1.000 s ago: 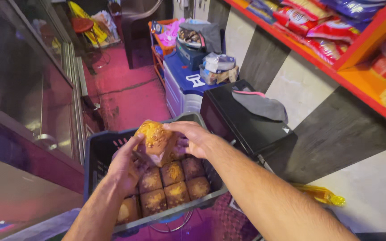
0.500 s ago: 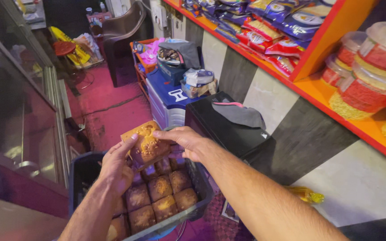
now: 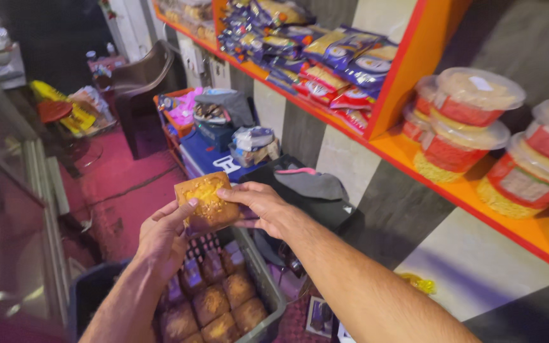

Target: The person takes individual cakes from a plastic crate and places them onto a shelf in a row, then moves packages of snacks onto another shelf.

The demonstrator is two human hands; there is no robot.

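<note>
Both hands hold one square golden-brown bun in clear wrap up in front of me. My left hand grips its lower left edge, thumb on top. My right hand pinches its right side. Below the hands stands a dark plastic crate with several more wrapped buns packed in rows.
An orange wall shelf on the right carries stacked snack packets and lidded round tubs. A black bag with grey cloth, boxes and a brown chair stand behind the crate. A glass counter runs along the left beside red floor.
Both hands have lifted the bun higher above the crate. My view has tilted up and right, bringing the orange shelf and tubs into sight.
</note>
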